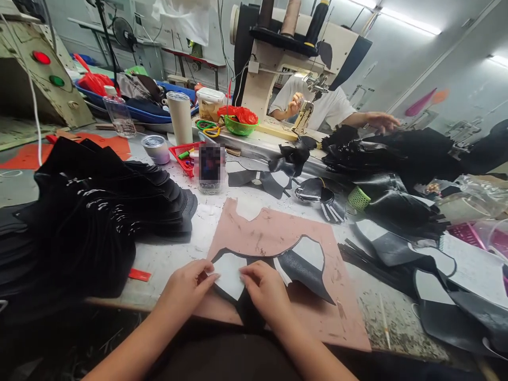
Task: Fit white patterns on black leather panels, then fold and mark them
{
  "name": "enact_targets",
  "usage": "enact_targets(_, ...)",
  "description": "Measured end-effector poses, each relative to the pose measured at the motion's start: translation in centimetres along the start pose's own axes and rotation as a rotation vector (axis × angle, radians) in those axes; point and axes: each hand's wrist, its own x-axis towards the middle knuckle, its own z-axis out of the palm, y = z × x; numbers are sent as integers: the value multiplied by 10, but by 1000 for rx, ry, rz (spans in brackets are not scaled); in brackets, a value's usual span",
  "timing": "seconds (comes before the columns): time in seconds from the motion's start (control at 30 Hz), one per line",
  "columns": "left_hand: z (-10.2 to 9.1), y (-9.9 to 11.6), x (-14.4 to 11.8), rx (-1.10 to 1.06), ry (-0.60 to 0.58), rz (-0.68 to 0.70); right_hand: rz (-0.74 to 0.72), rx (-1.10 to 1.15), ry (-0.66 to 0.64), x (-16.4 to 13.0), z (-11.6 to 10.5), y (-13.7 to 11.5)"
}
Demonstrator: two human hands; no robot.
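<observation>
A black leather cut piece (301,275) lies on a pink board (317,328) at the table's front edge, its lower part hanging toward my lap. Its left end carries a white backing patch (228,272), and a second white patch (307,253) covers its right end. My left hand (186,286) pinches the left edge of the near patch between thumb and fingers. At the opposite edge of that patch, my right hand (268,291) is closed in a similar pinch. Whether the fingertips grip the leather as well cannot be seen.
Stacked black pieces (99,206) rise on the left. More black-and-white pieces (432,301) and a notebook (476,264) lie right. Behind stand a phone (211,166), tumbler (180,119), green bowl (241,126) and sewing machine (262,69). A co-worker (333,106) sits beyond it.
</observation>
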Motion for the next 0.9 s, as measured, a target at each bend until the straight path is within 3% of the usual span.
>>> enact_targets(0.07,-2,1,-2,-37,37,2,-109,4,113,-3,-2,0)
enact_targets(0.17,-6,7,-7,-209,77,-37,-404,-88,300,-13,-4,-5)
enact_targets(0.2,-6,11,-9,-324,40,-57,-508,-138,292,-16,-4,-8)
enact_targets(0.27,-5,18,-13,-591,-88,-121,-668,-213,156,-21,-4,-16)
enact_targets(0.33,-3,23,-16,-778,-150,-240,-722,-204,27,-23,-5,-22)
enact_targets(0.4,0,25,-17,-837,-99,-355,-656,-126,61,-22,-7,-24)
enact_targets(0.5,0,22,-17,-834,-28,-409,-377,-9,220,-19,-11,-18)
enact_targets(0.67,1,16,-18,-809,-62,-400,185,410,97,-22,0,-1)
enact_targets(0.77,6,8,-16,-720,-49,-362,287,605,114,-22,11,4)
enact_targets(0.9,9,-2,-4,-402,-9,-239,257,430,140,-13,11,4)
